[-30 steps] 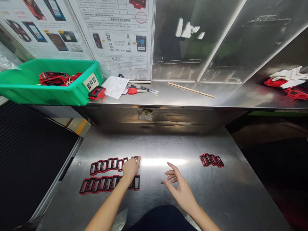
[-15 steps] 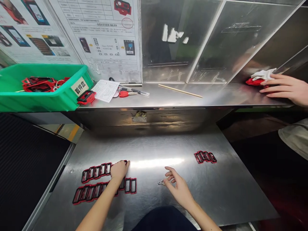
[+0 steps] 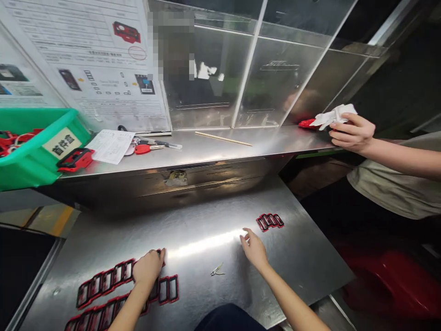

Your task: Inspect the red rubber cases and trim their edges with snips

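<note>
On the metal table, red-and-black rectangular frames lie in two rows at the left, an upper row (image 3: 106, 279) and a lower row (image 3: 103, 313). My left hand (image 3: 148, 268) is closed over the right end of the upper row, its fingers around a red-and-black frame (image 3: 161, 253) that is mostly hidden. With fingers apart and nothing in it, my right hand (image 3: 254, 246) hovers left of a small cluster of the same frames (image 3: 270, 221). Between my hands lies a small pair of nippers (image 3: 217, 270), handles spread.
Along the raised shelf stand a green bin (image 3: 31, 170) with red parts, a red-and-black part (image 3: 76, 158), a paper slip (image 3: 112, 145), keys (image 3: 143, 149) and a wooden stick (image 3: 223, 139). At right, another person's hand (image 3: 354, 133) holds a white cloth (image 3: 336, 116).
My right hand has left the nippers and moved toward the right-hand cluster. My left hand stays at the upper row's end. The other person has lifted the white cloth. My view has turned right.
</note>
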The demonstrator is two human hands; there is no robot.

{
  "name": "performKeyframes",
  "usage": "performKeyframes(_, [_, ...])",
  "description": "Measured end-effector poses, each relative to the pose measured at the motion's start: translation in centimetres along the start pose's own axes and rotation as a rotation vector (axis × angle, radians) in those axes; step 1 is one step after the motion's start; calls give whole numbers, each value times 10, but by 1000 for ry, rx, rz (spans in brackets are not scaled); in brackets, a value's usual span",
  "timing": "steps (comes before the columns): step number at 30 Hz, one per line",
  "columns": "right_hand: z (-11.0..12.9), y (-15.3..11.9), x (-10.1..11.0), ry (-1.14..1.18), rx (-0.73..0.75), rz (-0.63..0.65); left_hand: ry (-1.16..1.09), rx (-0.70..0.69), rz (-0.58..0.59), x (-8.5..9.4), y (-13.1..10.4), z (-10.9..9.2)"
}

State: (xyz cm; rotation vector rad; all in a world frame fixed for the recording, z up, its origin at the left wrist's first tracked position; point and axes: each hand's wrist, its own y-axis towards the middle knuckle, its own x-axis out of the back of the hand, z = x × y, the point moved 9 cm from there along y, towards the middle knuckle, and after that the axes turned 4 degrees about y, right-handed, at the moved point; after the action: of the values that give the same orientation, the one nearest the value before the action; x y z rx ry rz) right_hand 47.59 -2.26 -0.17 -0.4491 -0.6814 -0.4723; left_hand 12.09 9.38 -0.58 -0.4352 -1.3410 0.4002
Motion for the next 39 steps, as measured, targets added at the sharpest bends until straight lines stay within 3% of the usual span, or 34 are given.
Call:
performKeyframes(3, [-36,25,31,-67,-165,-128,7,-8,-25,4,-5,2])
performKeyframes(6, [-58,33,48,-89,-268,-175,-20,-22,-55,10,-11,0])
performKeyframes(12, [-59,32,50,9,-307,-110,-154,-80,-132,28,-23,-15])
performKeyframes(15, [-37,33,33,123,-256,-29,-260,-134,-158,35,-35,-28])
performKeyframes(19, [23,16,-5,344,-113,156,-491,-265,-165,48,-62,-52])
performKeyframes(22, [80,-20,-23,532,17,334,-681,-353,-152,64,-86,-66])
performKeyframes(27, [151,-90,-16,733,125,594,-1051,-453,-53,83,-125,-76])
performKeyframes(30, [172,-115,-12,851,111,730,-1324,-480,-34,91,-146,-72])
performKeyframes(32, [179,-123,-11,909,99,784,-1400,-428,-117,95,-155,-62])
performKeyframes(36, [183,-132,-9,898,119,779,-1394,-338,-317,101,-164,-42])
performKeyframes(39, [184,-136,-8,837,152,740,-1318,-378,-304,101,-162,-45])
